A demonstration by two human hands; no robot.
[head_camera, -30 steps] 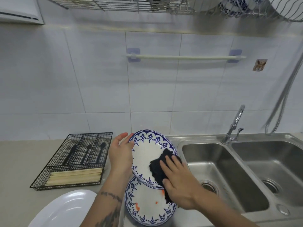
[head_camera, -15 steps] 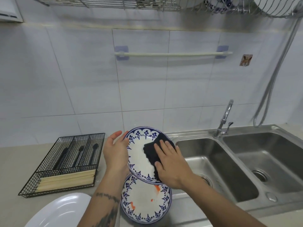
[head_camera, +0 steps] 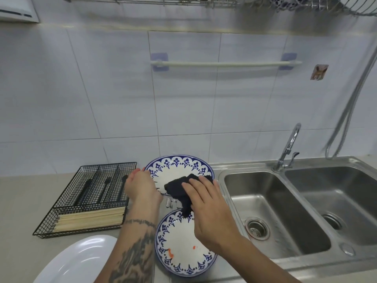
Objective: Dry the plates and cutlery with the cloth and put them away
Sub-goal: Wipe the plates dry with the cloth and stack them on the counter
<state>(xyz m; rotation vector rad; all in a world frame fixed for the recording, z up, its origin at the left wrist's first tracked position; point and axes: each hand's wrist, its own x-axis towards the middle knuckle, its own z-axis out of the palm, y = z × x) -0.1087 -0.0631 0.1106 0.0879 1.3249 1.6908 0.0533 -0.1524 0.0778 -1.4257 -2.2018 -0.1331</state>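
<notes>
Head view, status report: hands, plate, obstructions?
Left hand grips raised plate by its rim. Right hand presses dark cloth on it. Second plate directly below.

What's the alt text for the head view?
A person's left hand holds a blue-patterned plate tilted above the counter while the right hand presses a dark cloth onto it. A second patterned plate lies below, beside a double sink.

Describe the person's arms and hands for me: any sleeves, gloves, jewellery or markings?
Both forearms are bare, with no sleeves in view, and neither hand wears a glove. The left hand leads back to a forearm with dark tattoos: a thin band around the wrist and a larger dark pattern running down the forearm. The right hand and its forearm show no markings. No rings, watch or bracelets show.
</notes>
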